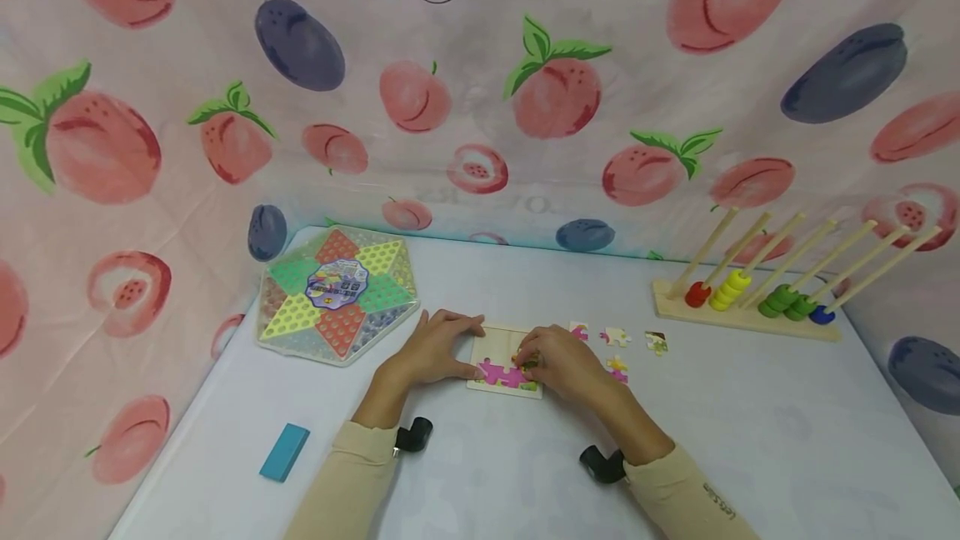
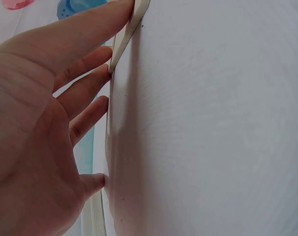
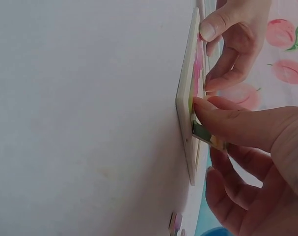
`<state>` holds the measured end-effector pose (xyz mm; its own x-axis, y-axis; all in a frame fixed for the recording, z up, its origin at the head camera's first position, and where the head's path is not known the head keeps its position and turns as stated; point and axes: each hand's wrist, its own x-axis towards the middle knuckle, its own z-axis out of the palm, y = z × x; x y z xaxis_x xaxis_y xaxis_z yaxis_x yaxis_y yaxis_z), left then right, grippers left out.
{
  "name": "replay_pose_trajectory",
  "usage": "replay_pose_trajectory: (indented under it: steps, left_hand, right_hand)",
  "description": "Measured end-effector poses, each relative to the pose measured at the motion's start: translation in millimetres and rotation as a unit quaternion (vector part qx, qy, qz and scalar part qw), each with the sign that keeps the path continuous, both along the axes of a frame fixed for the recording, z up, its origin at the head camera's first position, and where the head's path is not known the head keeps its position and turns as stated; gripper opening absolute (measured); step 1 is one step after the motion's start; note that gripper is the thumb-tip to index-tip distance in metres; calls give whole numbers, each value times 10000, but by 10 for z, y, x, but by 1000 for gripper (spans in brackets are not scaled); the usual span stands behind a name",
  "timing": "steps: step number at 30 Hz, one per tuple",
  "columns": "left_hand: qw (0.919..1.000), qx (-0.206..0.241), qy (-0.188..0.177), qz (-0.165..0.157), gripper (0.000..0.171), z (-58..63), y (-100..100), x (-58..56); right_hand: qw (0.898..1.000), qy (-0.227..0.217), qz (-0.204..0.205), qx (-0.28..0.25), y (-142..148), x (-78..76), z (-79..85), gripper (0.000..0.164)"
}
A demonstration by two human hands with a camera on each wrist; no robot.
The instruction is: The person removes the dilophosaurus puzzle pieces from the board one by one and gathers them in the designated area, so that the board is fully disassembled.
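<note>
A small wooden jigsaw board (image 1: pixel 504 392) lies on the table, with joined pink pieces (image 1: pixel 501 374) along its near side. My left hand (image 1: pixel 435 350) rests at the board's left side, its thumb and fingers spread. In the left wrist view, the left thumb (image 2: pixel 85 34) touches the board's edge (image 2: pixel 123 42). My right hand (image 1: pixel 564 361) pinches a puzzle piece (image 3: pixel 203 132) with green and yellow on it, between thumb and fingers. That piece stands tilted against the board's right part, and fingers partly hide it in the head view.
Several loose pieces (image 1: pixel 615 337) lie right of the board. A counting frame (image 1: pixel 750 313) with coloured beads on pegs stands at the back right. A star-patterned board game (image 1: pixel 337 294) lies at the back left, and a blue block (image 1: pixel 285 452) at the front left.
</note>
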<state>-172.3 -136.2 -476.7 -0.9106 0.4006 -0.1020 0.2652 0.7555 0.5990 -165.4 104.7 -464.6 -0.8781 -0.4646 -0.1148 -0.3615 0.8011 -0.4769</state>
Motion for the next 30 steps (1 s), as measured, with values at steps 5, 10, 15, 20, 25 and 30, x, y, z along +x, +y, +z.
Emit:
replay_pose_trajectory:
  steps: [5,10,15,20,25,30]
  left_hand:
    - [10000,-17,-6,-17,60,-1,-5,3]
    - [10000,-1,18,-22,60,-2,-8,4]
    - [10000,-18,24,-21,60,-2,-2,-2]
    - [10000,-51,21,-9,60,-7,-5,-10]
    - [10000,-85,7,-4,60,-17,-10,-18]
    - [10000,-57,-7,-18,60,-10,-7,-13]
  right_hand:
    - [9999,-107,-37,-69,-7,24,4,16]
    - [9997,-140,-84,-194,-8,27,4,17]
    - [9991,-128,-153,-382,18,4,-3,16]
    - [9946,-321,-281,-941,107,-25,34,17]
    - [9872,-423,-246,-1520,247,-50,149,20]
    - [9824,-225,-188,-1847,408,-57,253,23]
